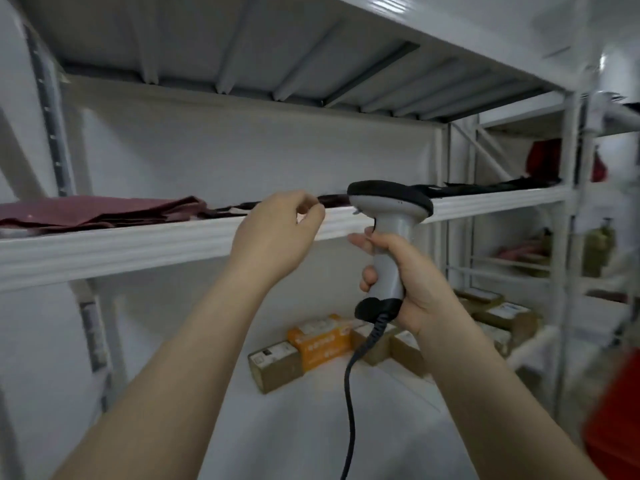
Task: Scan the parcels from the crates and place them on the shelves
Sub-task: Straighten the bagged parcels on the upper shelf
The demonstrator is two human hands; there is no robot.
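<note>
My right hand (401, 271) grips the handle of a grey and black barcode scanner (389, 216), held upright in front of the shelf lip, its black cable (349, 393) hanging down. My left hand (277, 233) is raised at the front edge of the white middle shelf (138, 244), fingers loosely curled with nothing visibly between them. Its fingertips are next to a flat dark parcel (332, 199) that lies on that shelf. A maroon soft parcel (104, 211) lies on the same shelf to the left.
On the lower shelf stand an orange box (320, 342) and several brown cardboard parcels (273, 367). Black flat parcels (485, 187) and a red bag (547, 157) sit on the rack to the right. Something red (613, 427) fills the bottom right corner. The picture is blurred.
</note>
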